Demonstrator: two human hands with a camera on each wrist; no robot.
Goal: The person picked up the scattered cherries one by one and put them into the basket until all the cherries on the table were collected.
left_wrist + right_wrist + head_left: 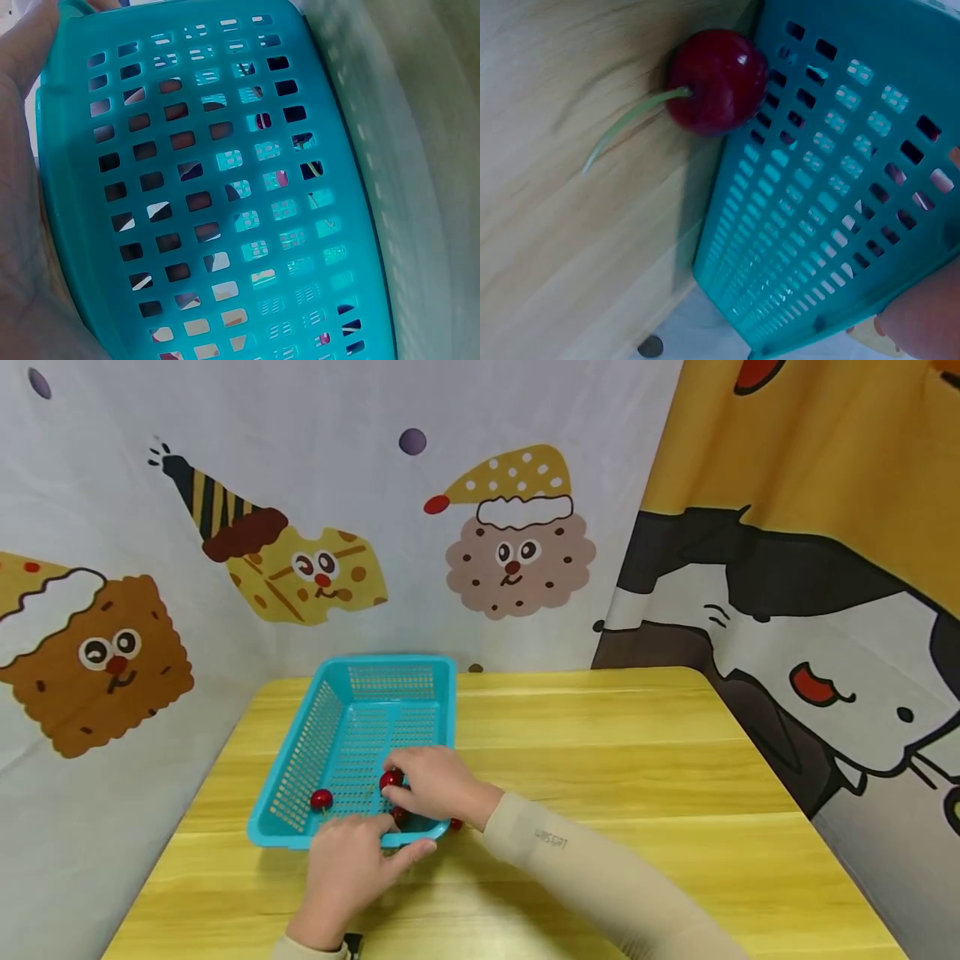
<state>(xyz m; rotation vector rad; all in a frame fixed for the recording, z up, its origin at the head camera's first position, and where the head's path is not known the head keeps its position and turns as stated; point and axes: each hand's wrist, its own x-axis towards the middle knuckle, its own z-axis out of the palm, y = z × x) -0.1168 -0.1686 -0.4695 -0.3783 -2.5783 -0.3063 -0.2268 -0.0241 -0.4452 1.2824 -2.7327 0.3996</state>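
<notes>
A blue plastic basket [447, 693] with perforated walls sits on the wooden table. At its near rim my left hand [348, 860] grips the edge, fingers over it and thumb outside. Reaching in over the right side, my right hand [435, 781] pinches a dark red cherry [391, 779] between thumb and fingers. Another cherry [400, 816] lies below that hand, partly hidden. Further left inside the basket is a cherry [322, 799] with its stem showing. Outside, a cherry [718, 82] with a green stem rests on the table against the basket's right wall.
The wooden table [600, 752] extends to the right of the basket. Behind it hangs a white cloth [337, 468] printed with cartoon cookies and cheese. A yellow cloth with a cartoon animal [825, 585] hangs on the right.
</notes>
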